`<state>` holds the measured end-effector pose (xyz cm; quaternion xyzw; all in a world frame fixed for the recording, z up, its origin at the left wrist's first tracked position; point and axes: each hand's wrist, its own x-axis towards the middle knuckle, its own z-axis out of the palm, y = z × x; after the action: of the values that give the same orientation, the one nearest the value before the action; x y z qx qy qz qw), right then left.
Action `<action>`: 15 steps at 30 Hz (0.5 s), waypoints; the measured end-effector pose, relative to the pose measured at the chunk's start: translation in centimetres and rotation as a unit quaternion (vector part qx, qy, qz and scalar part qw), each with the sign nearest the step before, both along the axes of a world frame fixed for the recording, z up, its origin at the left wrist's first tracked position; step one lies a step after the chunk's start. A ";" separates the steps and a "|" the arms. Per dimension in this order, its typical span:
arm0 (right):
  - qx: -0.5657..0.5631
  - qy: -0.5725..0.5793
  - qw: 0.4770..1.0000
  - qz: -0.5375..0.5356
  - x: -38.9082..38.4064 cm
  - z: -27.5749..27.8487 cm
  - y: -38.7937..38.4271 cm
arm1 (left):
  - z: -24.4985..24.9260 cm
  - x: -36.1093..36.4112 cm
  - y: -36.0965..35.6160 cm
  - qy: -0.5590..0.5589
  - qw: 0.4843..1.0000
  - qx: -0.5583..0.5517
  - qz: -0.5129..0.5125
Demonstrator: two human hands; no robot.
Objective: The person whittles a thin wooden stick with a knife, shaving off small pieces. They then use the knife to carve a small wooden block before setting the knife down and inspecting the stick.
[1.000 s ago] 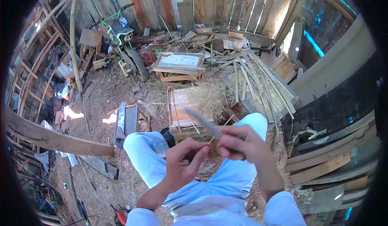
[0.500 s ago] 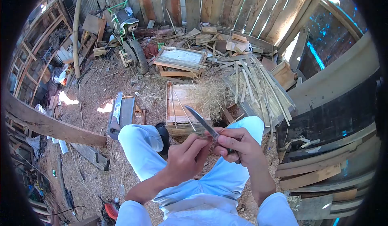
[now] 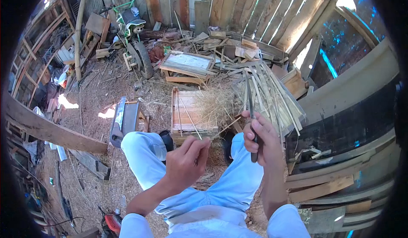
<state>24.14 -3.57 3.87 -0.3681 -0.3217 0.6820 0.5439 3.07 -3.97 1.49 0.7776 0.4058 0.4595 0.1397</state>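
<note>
My right hand (image 3: pixel 264 140) is wrapped around the dark handle of a knife (image 3: pixel 250 95), its blade pointing up and away from me. My left hand (image 3: pixel 187 159) is closed in a pinch, over my lap. A thin wooden stick (image 3: pixel 230 125) slants up and right from its fingertips, though the gripped end is hidden. The knife and the stick are apart. Just beyond my hands stands a wooden box (image 3: pixel 175 110) with thin sticks (image 3: pixel 189 116) lying across it and a heap of fine shavings (image 3: pixel 219 102) at its right side.
A pile of wooden strips (image 3: pixel 272 93) lies at the right. A framed wooden piece (image 3: pixel 187 61) and a motorbike (image 3: pixel 134 34) are farther back. A handsaw (image 3: pixel 117 129) rests on a small dark stand at the left. A red power tool (image 3: pixel 112 223) lies at lower left.
My hands have moved apart. The right hand has turned the knife from slanting left to nearly upright, away from the stick. My left hand has shifted left and slightly down.
</note>
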 end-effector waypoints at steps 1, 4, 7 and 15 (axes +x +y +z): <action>0.009 0.014 0.999 -0.031 -0.7 -0.2 -0.2 | 0.0 0.2 0.3 -0.004 1.000 0.001 0.005; 0.027 0.026 0.999 -0.035 -1.4 -1.4 -0.8 | -0.1 0.3 0.5 -0.047 0.999 -0.012 0.011; 0.057 0.003 0.998 -0.005 -1.9 -2.0 -1.2 | 0.0 0.2 0.7 -0.047 0.998 -0.044 -0.009; 0.039 -0.049 0.990 0.128 -3.1 -1.8 -1.0 | -1.4 0.8 0.3 -0.046 0.998 0.019 -0.037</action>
<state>21.05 -4.57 2.06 -0.3352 -0.4190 0.7140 0.4497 3.83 -3.67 0.12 0.7723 0.3614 0.4973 0.1600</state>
